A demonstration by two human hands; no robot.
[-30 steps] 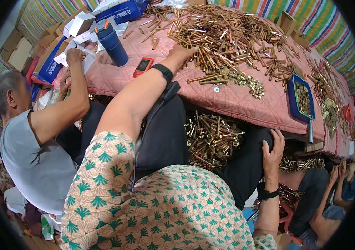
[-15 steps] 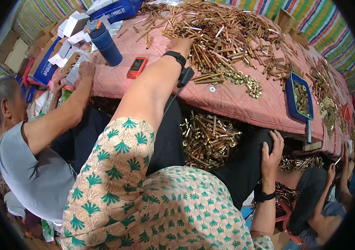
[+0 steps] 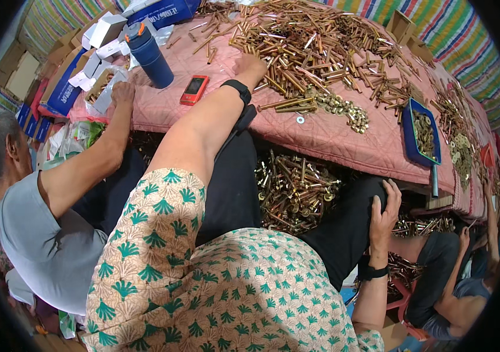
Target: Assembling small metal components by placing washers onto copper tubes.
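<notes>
My left arm reaches up over the pink quilted table cover (image 3: 320,141). At its end my left hand (image 3: 251,67) is curled closed at the near left edge of a big heap of brass-coloured metal bolts and tubes (image 3: 302,53). Whatever its fingers hold is hidden. Close by, several long bolts (image 3: 290,105) lie side by side, next to a cluster of small brass-coloured nuts (image 3: 343,110). A single washer (image 3: 300,119) lies nearer the table edge. My right hand (image 3: 383,209) rests open on my dark-trousered right knee, fingers apart, holding nothing.
A blue bottle (image 3: 150,57) and a red handheld device (image 3: 193,90) stand left of my arm. At right lies a blue scoop (image 3: 420,135) of washers. More bolts (image 3: 297,190) fill the space below the table edge. Co-workers sit left and right; one handles a white box (image 3: 107,94).
My left hand has drawn back slightly toward me and to the left. My right hand stays on the knee. At left, the co-worker's white box now shows its contents.
</notes>
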